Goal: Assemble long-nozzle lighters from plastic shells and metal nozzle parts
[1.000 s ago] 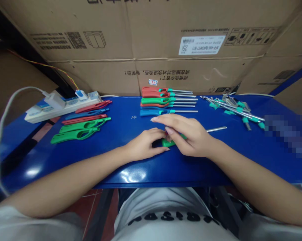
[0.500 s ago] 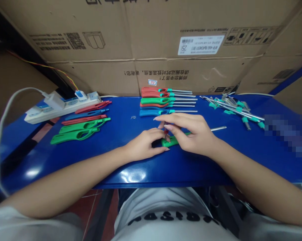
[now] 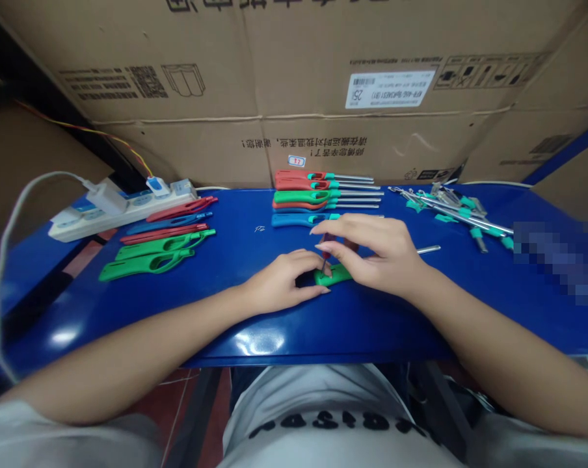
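Note:
A green long-nosed gas lighter [image 3: 339, 273] lies on the blue table, its metal tube [image 3: 428, 249] pointing right past my right hand. My left hand [image 3: 289, 281] is closed about the butt end of the lighter, fingers and thumb on either side. A small screwdriver with a red handle [image 3: 328, 246] stands nearly upright, tip down at the lighter's butt end. My right hand [image 3: 379, 253] is closed on that handle from above, covering the middle of the lighter. Whether the tip sits in a screw is too small to tell.
Finished-looking lighters [image 3: 301, 219] in several colours lie stacked at the back. Red, blue and green handle shells [image 3: 145, 265] lie left, near a white power strip [image 3: 123, 205]. Metal tubes with teal parts [image 3: 462, 211] are heaped right. A cardboard wall [image 3: 201, 149] rises behind.
My right hand has shifted slightly right, and the screwdriver's upper end has moved with it. The left hand and the green lighter stay in place.

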Demonstrator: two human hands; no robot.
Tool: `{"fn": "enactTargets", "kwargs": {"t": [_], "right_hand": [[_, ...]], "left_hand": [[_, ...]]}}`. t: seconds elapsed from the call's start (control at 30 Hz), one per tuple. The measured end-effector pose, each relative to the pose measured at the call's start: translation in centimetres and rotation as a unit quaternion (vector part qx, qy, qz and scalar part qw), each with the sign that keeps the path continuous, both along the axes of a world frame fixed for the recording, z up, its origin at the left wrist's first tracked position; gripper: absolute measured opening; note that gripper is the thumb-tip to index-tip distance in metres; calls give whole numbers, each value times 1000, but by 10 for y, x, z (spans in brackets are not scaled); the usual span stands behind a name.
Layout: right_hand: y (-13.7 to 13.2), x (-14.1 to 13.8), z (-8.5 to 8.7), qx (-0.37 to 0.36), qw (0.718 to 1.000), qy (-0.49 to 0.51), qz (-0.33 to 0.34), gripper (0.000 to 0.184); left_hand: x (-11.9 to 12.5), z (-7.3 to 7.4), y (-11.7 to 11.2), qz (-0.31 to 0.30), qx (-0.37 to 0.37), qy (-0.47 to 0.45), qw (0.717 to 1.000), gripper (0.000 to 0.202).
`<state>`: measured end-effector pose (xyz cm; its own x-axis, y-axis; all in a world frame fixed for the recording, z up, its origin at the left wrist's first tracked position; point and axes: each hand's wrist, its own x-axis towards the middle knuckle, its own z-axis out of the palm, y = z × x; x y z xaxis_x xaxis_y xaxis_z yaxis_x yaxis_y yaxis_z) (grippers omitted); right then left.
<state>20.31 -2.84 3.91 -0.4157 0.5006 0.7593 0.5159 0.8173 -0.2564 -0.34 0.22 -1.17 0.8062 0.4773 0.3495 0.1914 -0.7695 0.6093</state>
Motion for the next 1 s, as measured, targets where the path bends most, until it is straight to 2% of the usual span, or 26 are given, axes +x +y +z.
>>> {"fn": "enactTargets", "kwargs": {"t": [0.07, 0.13, 0.3, 0.37, 0.43, 0.57, 0.77, 1.0], "right_hand": [[3, 4, -1, 43, 998, -30, -24, 13], [4, 6, -1, 53, 997, -53, -19, 16], [0, 1, 2, -75, 994, 4, 77, 30], [-1, -2, 2, -83, 990, 28, 107, 25], [-2, -4, 3, -61, 991, 31, 118, 18], [-2, -7, 2, -27, 993, 11, 113, 19], [-3, -13, -3, 47, 992, -6, 115, 28], [-11, -19, 0, 2, 999, -12, 40, 27]], "left_hand": [[0, 1, 0, -2, -3, 4, 1000, 16], [0, 1, -1, -2, -3, 2, 1000, 16], [-1, 0, -1, 7, 1, -3, 1000, 16], [0, -1, -3, 14, 10, -14, 1000, 15], [1, -3, -5, 27, 18, -20, 999, 15], [4, -5, -11, 67, 32, -10, 997, 14], [11, -8, -18, 94, 37, -13, 995, 13], [16, -6, -23, 132, 28, -4, 991, 6]]}}
